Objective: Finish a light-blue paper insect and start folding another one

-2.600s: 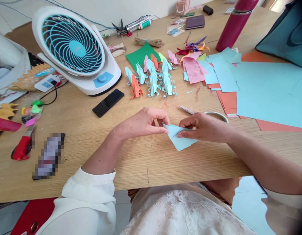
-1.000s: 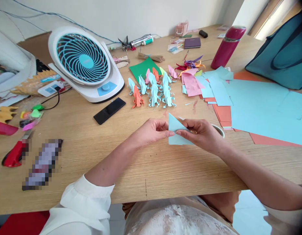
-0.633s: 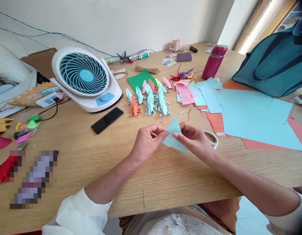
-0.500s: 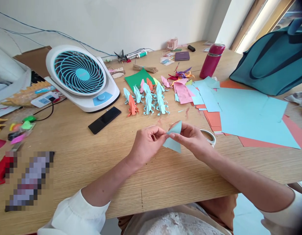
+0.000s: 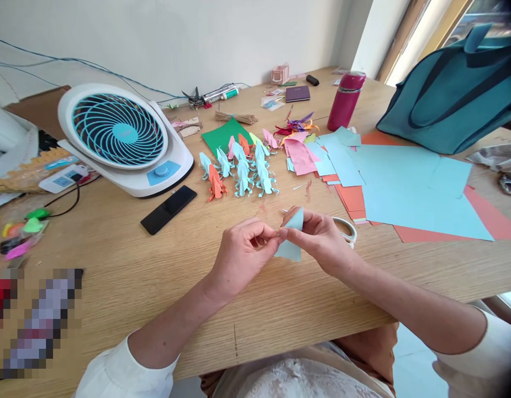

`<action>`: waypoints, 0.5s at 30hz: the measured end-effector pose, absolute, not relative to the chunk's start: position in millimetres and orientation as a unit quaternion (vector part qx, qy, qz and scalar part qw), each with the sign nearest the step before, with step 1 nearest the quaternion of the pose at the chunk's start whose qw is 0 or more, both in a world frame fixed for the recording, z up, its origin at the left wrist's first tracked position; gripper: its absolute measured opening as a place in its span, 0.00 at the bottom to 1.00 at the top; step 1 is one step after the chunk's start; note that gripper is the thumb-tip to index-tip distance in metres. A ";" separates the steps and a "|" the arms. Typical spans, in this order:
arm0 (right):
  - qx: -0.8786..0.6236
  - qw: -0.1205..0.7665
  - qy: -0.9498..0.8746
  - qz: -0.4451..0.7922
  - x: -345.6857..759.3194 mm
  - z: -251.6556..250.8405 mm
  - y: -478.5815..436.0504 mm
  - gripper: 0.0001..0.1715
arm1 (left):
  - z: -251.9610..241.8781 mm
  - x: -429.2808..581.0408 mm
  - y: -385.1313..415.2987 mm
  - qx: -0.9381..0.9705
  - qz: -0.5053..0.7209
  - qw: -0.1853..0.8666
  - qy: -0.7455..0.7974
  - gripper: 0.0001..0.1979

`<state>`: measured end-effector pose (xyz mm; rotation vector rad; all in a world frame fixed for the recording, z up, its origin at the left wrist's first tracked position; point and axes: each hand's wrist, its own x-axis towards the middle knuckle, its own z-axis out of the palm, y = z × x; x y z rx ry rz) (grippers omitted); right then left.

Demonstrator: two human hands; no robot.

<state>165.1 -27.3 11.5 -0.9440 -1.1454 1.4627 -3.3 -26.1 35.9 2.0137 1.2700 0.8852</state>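
Note:
Between my hands, above the table, is a small piece of light-blue paper (image 5: 291, 250), partly folded. My left hand (image 5: 247, 250) pinches its left corner between thumb and finger. My right hand (image 5: 317, 236) grips it from the right, thumb in front and fingers behind, with fingertips meeting those of my left. White-handled scissors (image 5: 346, 231) lie beside my right hand, their blades mostly hidden beneath it. Behind my hands stand several folded light-blue paper figures (image 5: 242, 177) and an orange paper figure (image 5: 216, 182).
A white fan (image 5: 122, 132) and a black phone (image 5: 169, 210) occupy the left. Light-blue sheets (image 5: 408, 188) over orange paper spread at right, before a teal bag (image 5: 449, 99) and a magenta bottle (image 5: 346, 102). Green paper (image 5: 222, 134) lies behind the figures.
The view has shifted slightly, so the table items sit further left. My fingertips have drawn closer together on the paper, and both hands still hold it.

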 end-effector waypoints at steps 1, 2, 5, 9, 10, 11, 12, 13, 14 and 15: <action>-0.391 0.506 -0.474 0.606 165.8 12.9 -27.2 0.20 | 36.8 -3.1 -26.5 0.753 0.333 0.307 0.478 0.09; -0.390 0.507 -0.474 0.605 166.5 14.2 -27.0 0.20 | 37.7 -3.0 -26.8 0.748 0.332 0.320 0.478 0.09; -0.384 0.511 -0.476 0.604 168.8 17.2 -26.5 0.20 | 40.0 -2.8 -26.9 0.733 0.330 0.356 0.477 0.10; -0.384 0.513 -0.483 0.597 167.9 17.2 -27.6 0.20 | 42.3 -2.6 -26.8 0.723 0.325 0.377 0.479 0.11; -0.383 0.513 -0.484 0.596 167.6 17.0 -27.8 0.19 | 42.8 -2.6 -27.1 0.723 0.323 0.378 0.480 0.11; -0.384 0.515 -0.483 0.595 168.0 17.2 -27.6 0.19 | 43.3 -2.7 -27.6 0.723 0.320 0.379 0.481 0.11; -0.387 0.519 -0.477 0.594 169.4 18.0 -26.8 0.18 | 43.6 -2.9 -28.2 0.725 0.315 0.378 0.482 0.11; -0.393 0.528 -0.464 0.593 172.3 19.5 -25.2 0.18 | 43.5 -3.1 -28.9 0.727 0.308 0.379 0.483 0.11; -0.403 0.542 -0.446 0.588 176.8 21.6 -22.7 0.16 | 43.1 -3.4 -29.5 0.728 0.299 0.383 0.484 0.11; -0.415 0.560 -0.423 0.579 182.8 24.3 -19.4 0.15 | 42.3 -3.7 -29.8 0.726 0.290 0.391 0.486 0.12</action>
